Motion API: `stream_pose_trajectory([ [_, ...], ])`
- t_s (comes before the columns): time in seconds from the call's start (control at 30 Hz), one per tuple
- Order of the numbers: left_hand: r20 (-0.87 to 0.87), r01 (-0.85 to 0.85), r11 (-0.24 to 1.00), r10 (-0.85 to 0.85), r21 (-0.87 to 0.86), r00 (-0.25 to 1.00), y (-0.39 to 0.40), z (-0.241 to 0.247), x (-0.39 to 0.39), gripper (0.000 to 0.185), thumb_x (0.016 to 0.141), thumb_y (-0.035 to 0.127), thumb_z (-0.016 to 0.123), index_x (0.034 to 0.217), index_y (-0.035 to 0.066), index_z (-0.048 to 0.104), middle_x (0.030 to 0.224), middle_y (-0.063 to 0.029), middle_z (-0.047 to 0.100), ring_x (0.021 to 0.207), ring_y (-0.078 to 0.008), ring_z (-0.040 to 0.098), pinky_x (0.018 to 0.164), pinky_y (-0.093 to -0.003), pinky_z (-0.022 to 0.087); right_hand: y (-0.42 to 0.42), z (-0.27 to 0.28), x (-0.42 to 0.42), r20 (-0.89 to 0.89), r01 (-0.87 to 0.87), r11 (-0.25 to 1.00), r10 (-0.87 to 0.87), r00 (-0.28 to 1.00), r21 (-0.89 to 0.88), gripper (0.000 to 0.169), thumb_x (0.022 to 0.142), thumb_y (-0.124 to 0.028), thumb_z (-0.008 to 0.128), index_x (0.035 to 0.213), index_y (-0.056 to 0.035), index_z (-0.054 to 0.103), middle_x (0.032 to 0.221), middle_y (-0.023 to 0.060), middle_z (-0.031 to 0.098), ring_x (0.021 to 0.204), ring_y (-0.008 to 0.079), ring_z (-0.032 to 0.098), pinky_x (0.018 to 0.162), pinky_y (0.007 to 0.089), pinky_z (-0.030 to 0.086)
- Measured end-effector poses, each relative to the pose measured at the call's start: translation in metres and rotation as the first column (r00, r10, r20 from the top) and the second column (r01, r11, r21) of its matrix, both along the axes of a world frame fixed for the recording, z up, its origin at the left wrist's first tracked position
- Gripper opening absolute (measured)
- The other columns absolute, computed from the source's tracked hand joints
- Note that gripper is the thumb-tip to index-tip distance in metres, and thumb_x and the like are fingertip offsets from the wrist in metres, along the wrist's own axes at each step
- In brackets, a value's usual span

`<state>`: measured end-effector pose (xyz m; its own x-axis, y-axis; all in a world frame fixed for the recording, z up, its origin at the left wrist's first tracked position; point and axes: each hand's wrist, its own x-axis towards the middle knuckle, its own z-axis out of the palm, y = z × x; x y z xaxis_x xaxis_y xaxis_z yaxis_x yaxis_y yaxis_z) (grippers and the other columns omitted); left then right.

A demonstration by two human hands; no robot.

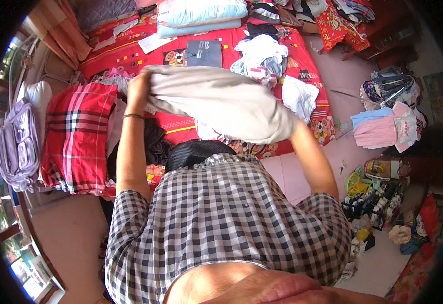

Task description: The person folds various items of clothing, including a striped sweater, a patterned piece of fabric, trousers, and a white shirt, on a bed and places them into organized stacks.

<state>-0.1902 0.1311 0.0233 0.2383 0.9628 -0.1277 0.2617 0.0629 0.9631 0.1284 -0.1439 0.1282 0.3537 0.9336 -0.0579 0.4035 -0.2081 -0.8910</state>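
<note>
A light beige cloth garment (217, 100) is stretched out above a bed with a red patterned sheet (179, 127). My left hand (139, 89) grips its gathered end, and a dark band circles that wrist. The garment's other end covers my right hand, so its fingers are hidden. Beyond the cloth, a grey flat folder-like item (203, 53) lies on the sheet. White and grey clothes (261, 53) are heaped to the right of it, with a separate white cloth (299, 97) nearer the bed's edge.
A red plaid cloth (79, 133) and a purple backpack (19, 146) are at the left. Folded light-blue bedding (202, 17) lies at the far side. Pink clothing (377, 129) hangs at the right, above rows of shoes (377, 205). Black mesh material (195, 152) is close before my torso.
</note>
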Motion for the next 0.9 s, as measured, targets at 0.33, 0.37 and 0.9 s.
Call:
stream_pose_trajectory([
  [0.33, 0.92, 0.227, 0.91, 0.284, -0.348, 0.271, 0.043, -0.012, -0.105, 0.041, 0.091, 0.036, 0.041, 0.111, 0.002, 0.054, 0.114, -0.0163, 0.056, 0.108, -0.0332, 0.051, 0.096, -0.0494, 0.036, -0.186, 0.065, 0.263, -0.497, 0.862, 0.491, -0.721, 0.484, 0.128, 0.021, 0.079, -0.01, 0.061, 0.098, -0.0046, 0.052, 0.083, 0.0082, 0.057, 0.073, 0.018, 0.061, 0.057, 0.0306, 0.05],
  [0.37, 0.946, 0.282, 0.916, 0.22, -0.284, 0.238, 0.037, -0.006, -0.1, 0.039, 0.091, 0.035, 0.042, 0.112, 0.005, 0.055, 0.113, -0.0152, 0.056, 0.108, -0.0314, 0.051, 0.094, -0.0483, 0.038, -0.173, 0.06, 0.261, -0.642, 0.856, 0.479, -0.597, 0.481, 0.197, 0.023, 0.08, -0.009, 0.06, 0.1, -0.0038, 0.05, 0.085, 0.0098, 0.057, 0.074, 0.0204, 0.062, 0.059, 0.0319, 0.052],
  [0.9, 0.981, 0.366, 0.931, -0.071, 0.001, 0.18, -0.111, 0.143, 0.088, 0.02, 0.087, 0.022, 0.053, 0.101, 0.007, 0.054, 0.098, -0.0049, 0.057, 0.093, -0.0183, 0.053, 0.087, -0.0317, 0.04, 0.099, 0.011, -0.138, 0.474, -0.338, 0.912, 0.197, 0.858, 0.232, 0.03, 0.081, -0.013, 0.057, 0.107, 0.001, 0.051, 0.094, 0.0141, 0.06, 0.087, 0.018, 0.058, 0.076, 0.0308, 0.047],
])
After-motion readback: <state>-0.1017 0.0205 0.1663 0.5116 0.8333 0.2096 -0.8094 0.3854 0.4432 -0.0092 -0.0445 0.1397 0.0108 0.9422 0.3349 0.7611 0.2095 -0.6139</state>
